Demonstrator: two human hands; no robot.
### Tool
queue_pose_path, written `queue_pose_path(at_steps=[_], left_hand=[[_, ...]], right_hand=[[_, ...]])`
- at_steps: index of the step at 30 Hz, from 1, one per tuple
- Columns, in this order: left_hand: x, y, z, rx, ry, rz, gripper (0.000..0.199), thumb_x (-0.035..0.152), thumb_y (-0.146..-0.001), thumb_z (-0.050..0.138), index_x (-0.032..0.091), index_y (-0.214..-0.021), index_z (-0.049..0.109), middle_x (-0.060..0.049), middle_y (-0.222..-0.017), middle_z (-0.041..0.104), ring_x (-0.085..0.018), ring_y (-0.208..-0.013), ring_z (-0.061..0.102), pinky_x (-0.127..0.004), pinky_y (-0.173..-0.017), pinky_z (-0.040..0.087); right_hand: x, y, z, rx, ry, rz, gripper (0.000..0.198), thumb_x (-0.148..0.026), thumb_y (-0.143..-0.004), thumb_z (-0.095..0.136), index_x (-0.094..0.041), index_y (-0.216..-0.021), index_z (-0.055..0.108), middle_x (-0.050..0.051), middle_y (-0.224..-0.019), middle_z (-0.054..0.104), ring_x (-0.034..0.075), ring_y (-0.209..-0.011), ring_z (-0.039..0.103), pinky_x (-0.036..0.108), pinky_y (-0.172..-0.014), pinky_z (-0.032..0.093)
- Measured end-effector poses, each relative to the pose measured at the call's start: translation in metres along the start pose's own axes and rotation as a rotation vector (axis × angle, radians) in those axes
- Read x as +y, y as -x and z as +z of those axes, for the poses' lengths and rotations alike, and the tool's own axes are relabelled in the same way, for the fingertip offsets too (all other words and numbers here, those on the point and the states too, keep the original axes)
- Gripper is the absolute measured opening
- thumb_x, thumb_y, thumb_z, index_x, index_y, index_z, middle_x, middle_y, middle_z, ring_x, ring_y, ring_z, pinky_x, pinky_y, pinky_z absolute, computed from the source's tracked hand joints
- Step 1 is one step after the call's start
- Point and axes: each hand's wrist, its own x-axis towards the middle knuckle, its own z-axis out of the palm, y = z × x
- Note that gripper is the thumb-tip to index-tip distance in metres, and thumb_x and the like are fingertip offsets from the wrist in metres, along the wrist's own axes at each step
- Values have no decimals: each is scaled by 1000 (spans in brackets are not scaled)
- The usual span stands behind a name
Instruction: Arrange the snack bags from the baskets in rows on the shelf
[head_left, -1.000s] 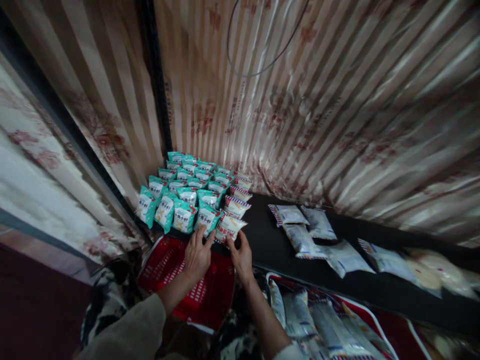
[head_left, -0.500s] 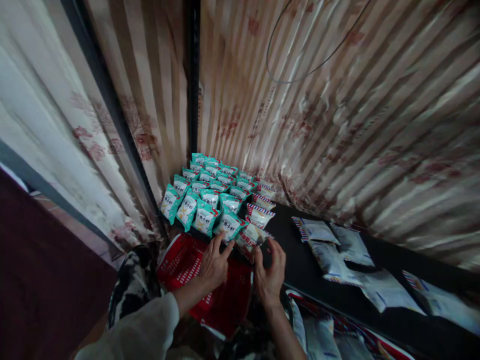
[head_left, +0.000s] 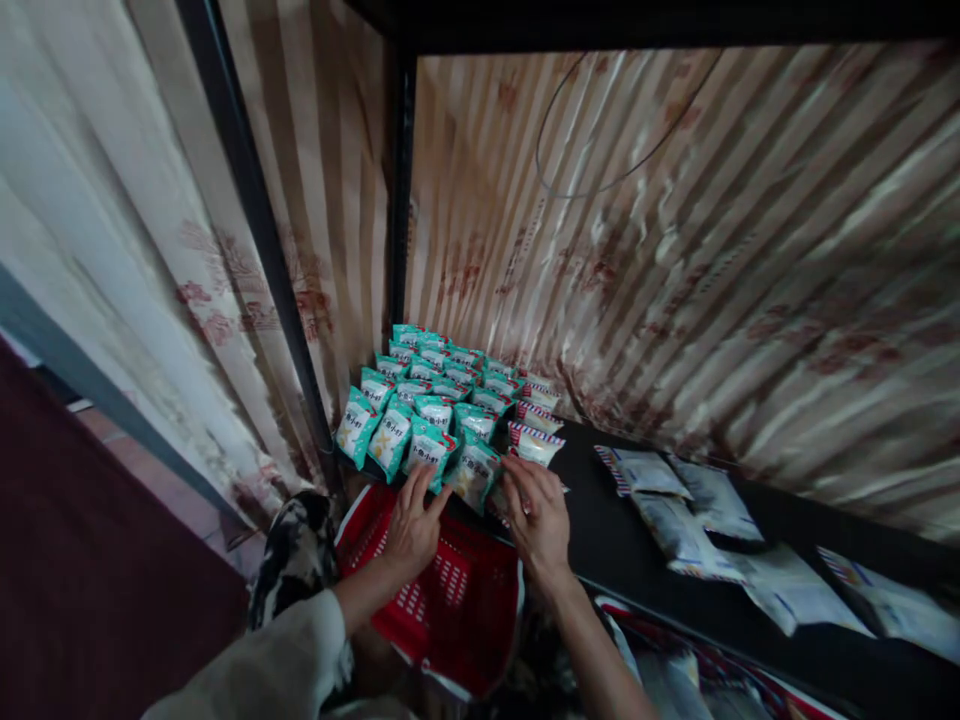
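Note:
Rows of teal snack packets (head_left: 431,410) stand close together at the left end of a black shelf. My left hand (head_left: 412,525) is open, fingers and thumb spread, with the fingertips against the lower part of a front-row packet (head_left: 429,448). Bent but apart, the fingers of my right hand (head_left: 541,515) are at the right edge of the neighbouring teal packet (head_left: 474,472). That hand largely covers a red-and-white packet at the end of the front row. Just behind it stand cream packets with striped edges (head_left: 535,442).
A red basket (head_left: 480,620) sits below my hands. Several pale packets (head_left: 679,535) lie flat along the black shelf (head_left: 600,540) to the right. Patterned curtain (head_left: 637,250) hangs behind, with black posts (head_left: 401,200) at the corner. Another container with packets (head_left: 675,680) is at lower right.
My right hand has moved left over the red-and-white packet to the teal packet's edge. My left hand has shifted left to the adjacent teal packet. The view has tilted up slightly.

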Motion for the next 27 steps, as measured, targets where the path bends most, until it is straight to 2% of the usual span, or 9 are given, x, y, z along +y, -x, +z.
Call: queue_pose_path(at_steps=[5,11,16,19,23,25,27], left_hand=[[-22,-4,4,17,-46,19,54,-1,-78,44,21,-125,56,-12,-143,36,-28,-139,23,-46,-101,43],[-46,-6,6,-50,-75,198,51,3,-79,50,21,-126,55,-9,-141,45,-30,-139,23,-46,-103,38],[-64,-11,17,-3,-44,266,45,7,-81,52,22,-122,57,-7,-139,48,-27,-139,24,-45,-107,32],[-68,-14,23,59,-9,267,43,7,-82,50,23,-121,58,-6,-136,50,-25,-137,28,-45,-109,31],[-70,-12,22,104,25,256,51,6,-82,52,29,-127,53,-5,-134,48,-25,-136,30,-45,-109,31],[-71,-11,18,121,26,218,53,7,-82,52,31,-129,51,-6,-133,48,-26,-135,30,-44,-108,33],[-74,-10,14,146,25,148,51,7,-83,50,28,-130,51,-8,-131,49,-26,-135,30,-44,-108,34]], right_hand=[[-5,-28,21,-136,6,3,26,-32,-92,48,-23,-107,68,6,-98,71,24,-102,57,44,-91,47],[-6,-58,43,-254,4,-53,29,-31,-93,44,-22,-105,69,7,-100,71,25,-106,56,44,-92,48],[2,-85,51,-323,40,-95,30,-31,-93,43,-24,-108,68,7,-100,71,25,-104,58,44,-90,49],[-1,-100,59,-391,32,-150,29,-30,-93,44,-24,-109,68,7,-100,71,24,-103,59,44,-89,50],[-12,-116,75,-472,-5,-208,27,-30,-94,44,-24,-105,69,6,-98,71,22,-102,61,42,-91,49],[-14,-125,87,-494,-23,-210,27,-30,-94,45,-24,-103,69,6,-99,71,21,-102,61,41,-92,48],[-14,-134,101,-514,-41,-194,26,-30,-93,46,-24,-103,70,5,-98,72,21,-101,62,39,-91,48]])
